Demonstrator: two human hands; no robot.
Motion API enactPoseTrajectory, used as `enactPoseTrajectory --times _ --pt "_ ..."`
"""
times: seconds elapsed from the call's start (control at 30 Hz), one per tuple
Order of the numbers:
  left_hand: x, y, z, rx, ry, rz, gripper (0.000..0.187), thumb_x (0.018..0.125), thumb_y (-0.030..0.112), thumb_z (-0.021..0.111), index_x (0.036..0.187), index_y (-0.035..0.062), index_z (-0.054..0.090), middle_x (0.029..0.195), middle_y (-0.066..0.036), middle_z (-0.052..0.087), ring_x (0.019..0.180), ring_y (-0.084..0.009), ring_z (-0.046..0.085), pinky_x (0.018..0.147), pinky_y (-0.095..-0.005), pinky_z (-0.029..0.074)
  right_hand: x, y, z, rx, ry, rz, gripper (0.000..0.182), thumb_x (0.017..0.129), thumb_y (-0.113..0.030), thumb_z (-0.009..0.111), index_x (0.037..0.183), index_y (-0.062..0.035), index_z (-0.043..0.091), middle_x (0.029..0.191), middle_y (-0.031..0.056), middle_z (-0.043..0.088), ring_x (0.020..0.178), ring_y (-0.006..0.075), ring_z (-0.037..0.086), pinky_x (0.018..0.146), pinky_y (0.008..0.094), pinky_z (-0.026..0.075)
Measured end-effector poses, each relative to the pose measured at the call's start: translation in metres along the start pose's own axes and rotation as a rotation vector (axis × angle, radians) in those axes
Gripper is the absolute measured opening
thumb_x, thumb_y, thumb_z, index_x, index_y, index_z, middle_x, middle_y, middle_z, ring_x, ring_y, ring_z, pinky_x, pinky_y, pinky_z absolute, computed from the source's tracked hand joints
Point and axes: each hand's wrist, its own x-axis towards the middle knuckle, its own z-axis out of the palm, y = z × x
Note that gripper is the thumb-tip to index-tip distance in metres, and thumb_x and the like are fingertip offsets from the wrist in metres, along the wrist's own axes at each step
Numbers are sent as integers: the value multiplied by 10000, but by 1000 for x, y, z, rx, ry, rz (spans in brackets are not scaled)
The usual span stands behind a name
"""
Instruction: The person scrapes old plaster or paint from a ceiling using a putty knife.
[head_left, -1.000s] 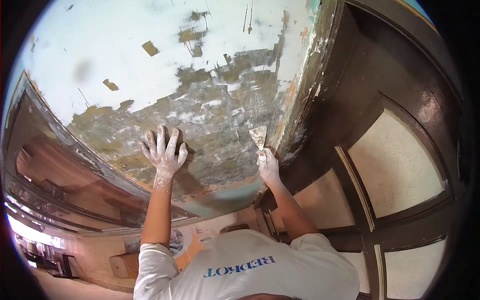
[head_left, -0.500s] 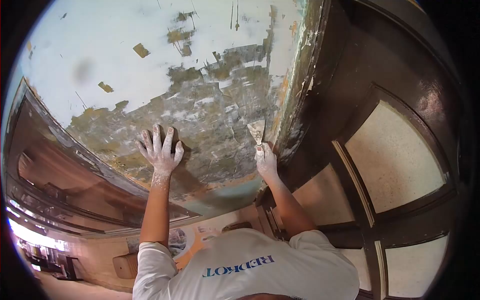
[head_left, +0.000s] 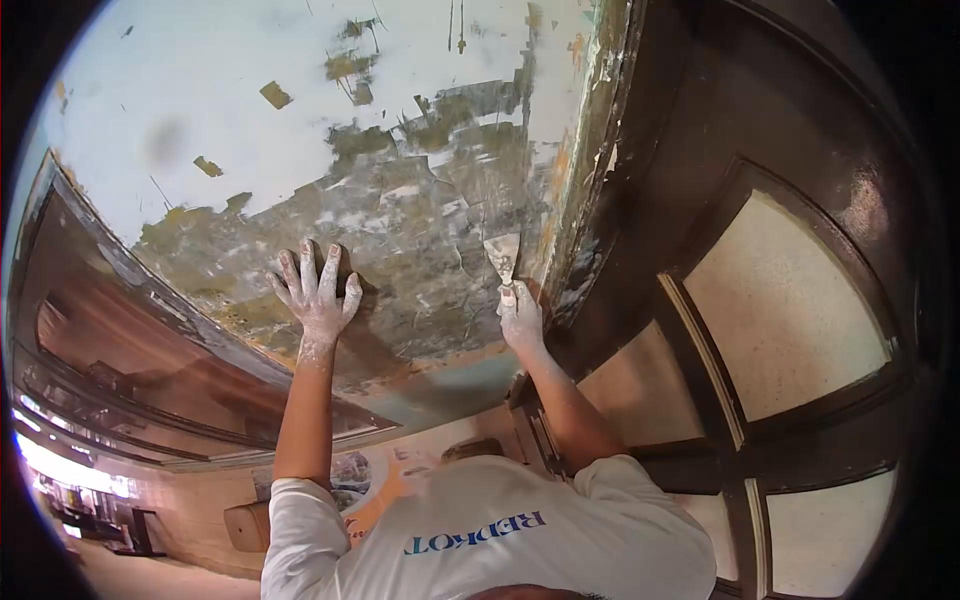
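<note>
Fingers spread, my left hand (head_left: 317, 295) lies on the patchy wall (head_left: 400, 215), where grey-olive areas show below white coating. White dust coats both hands. My right hand (head_left: 521, 318) is closed round a putty knife (head_left: 503, 259), whose wide blade points up and touches or nearly touches the wall. The knife is close to the wall's right edge, beside a rough, chipped strip (head_left: 590, 150). Its handle is mostly hidden in my fingers.
A dark wooden door or frame (head_left: 690, 240) with pale panels (head_left: 790, 300) stands at the right. At the left is a brown-framed glass pane (head_left: 150, 350). A brown chair back (head_left: 246, 527) shows at the lower left.
Both hands and the wall appear shifted slightly left in the view. My right hand still holds the putty knife, and my left hand remains spread on the wall.
</note>
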Motion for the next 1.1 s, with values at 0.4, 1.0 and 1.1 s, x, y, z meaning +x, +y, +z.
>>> enactPoseTrajectory --times 0.4,1.0,1.1 --pt "28 14 -26 -95 -139 -82 587 810 463 619 1339 221 539 1490 -227 303 1386 -492 170 1061 -698 29 0 -76 -1 65 -77 -115 300 950 -315 533 990 -21 574 651 147 559 601 273 593 579 377 444" --pt "61 2 -21 31 -5 -86 575 791 484 628 1300 222 577 1480 -208 344 1400 -475 179 1070 -680 92 -4 -114 3 85 -232 -75 270 940 -268 541 947 0 578 654 174 562 602 322 590 591 385 449" --pt "61 0 -20 16 0 -80 578 788 485 629 1304 231 573 1484 -209 336 1405 -471 165 1068 -684 83 -6 -103 5 30 -202 -113 268 943 -267 534 970 -6 586 661 183 573 620 335 612 592 390 453"
